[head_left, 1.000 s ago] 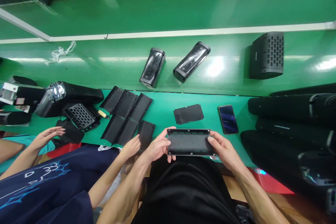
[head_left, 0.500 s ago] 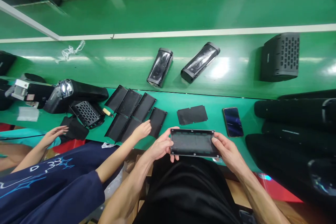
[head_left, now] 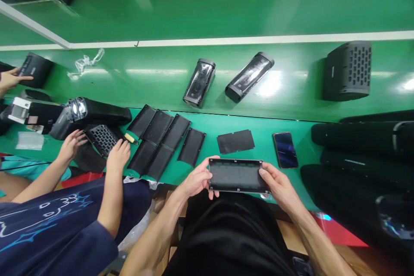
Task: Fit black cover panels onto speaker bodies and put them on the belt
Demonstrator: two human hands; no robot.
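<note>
A flat black rectangular panel (head_left: 237,175) with a raised rim is held level at the near edge of the green bench (head_left: 246,125). My left hand (head_left: 197,179) grips its left end and my right hand (head_left: 278,183) grips its right end. Just beyond the panel a thin black sheet (head_left: 235,141) lies flat on the bench, and a dark phone (head_left: 285,149) lies to its right.
Several black curved panels (head_left: 161,138) lie fanned out at the left. A co-worker's two hands (head_left: 118,155) rest by a perforated grille (head_left: 101,139). Two cylindrical speakers (head_left: 199,82) and a black box speaker (head_left: 347,70) sit on the belt. Long black housings (head_left: 359,155) are stacked at the right.
The co-worker's hand has left the curved panels and moved left to the grille. Another hand has come in at the far left. My hands and the panel have barely moved.
</note>
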